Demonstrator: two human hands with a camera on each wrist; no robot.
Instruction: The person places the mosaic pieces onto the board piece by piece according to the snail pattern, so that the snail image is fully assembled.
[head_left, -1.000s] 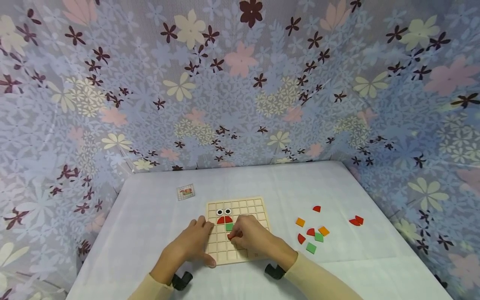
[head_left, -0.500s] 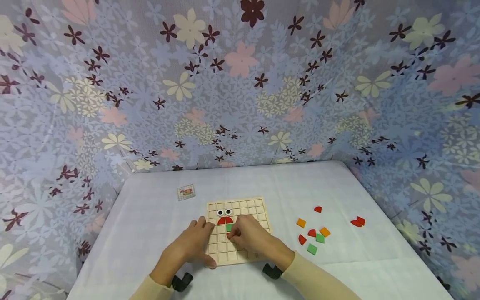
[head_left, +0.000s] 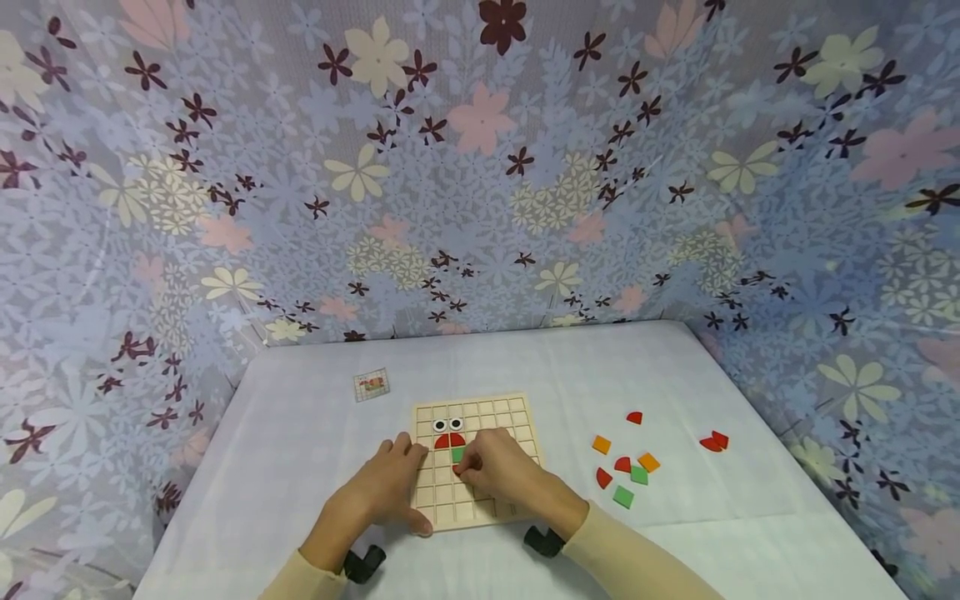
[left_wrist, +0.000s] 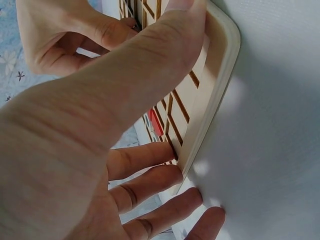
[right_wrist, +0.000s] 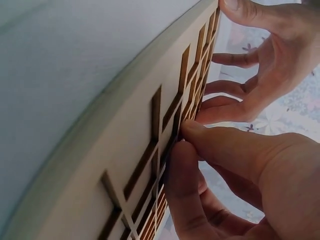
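A wooden grid board (head_left: pixel 446 493) lies on the table with two round eye tiles (head_left: pixel 440 426), two red quarter-circle tiles (head_left: pixel 441 442) and a green square tile (head_left: pixel 457 454) set in its cells. Just below the green tile, my right hand (head_left: pixel 501 468) pinches another red quarter-circle tile (head_left: pixel 456 470) against the board, its thumb and fingers covering most of it. My left hand (head_left: pixel 386 483) rests along the board's left edge. In the left wrist view, its thumb (left_wrist: pixel 165 42) lies over the near corner and its fingers (left_wrist: pixel 150 175) are extended at the side.
Loose red quarter-circles (head_left: pixel 603 477), orange squares (head_left: pixel 602 444) and green squares (head_left: pixel 623 497) are scattered right of the board. Farther right lie more red pieces (head_left: pixel 713 441). A small picture card (head_left: pixel 372 384) sits behind and left of the board. Flowered cloth (head_left: pixel 480 208) hangs behind the table.
The pinched red tile has shifted slightly toward the green tile, and less of it shows under the right fingers. The left hand stays put.
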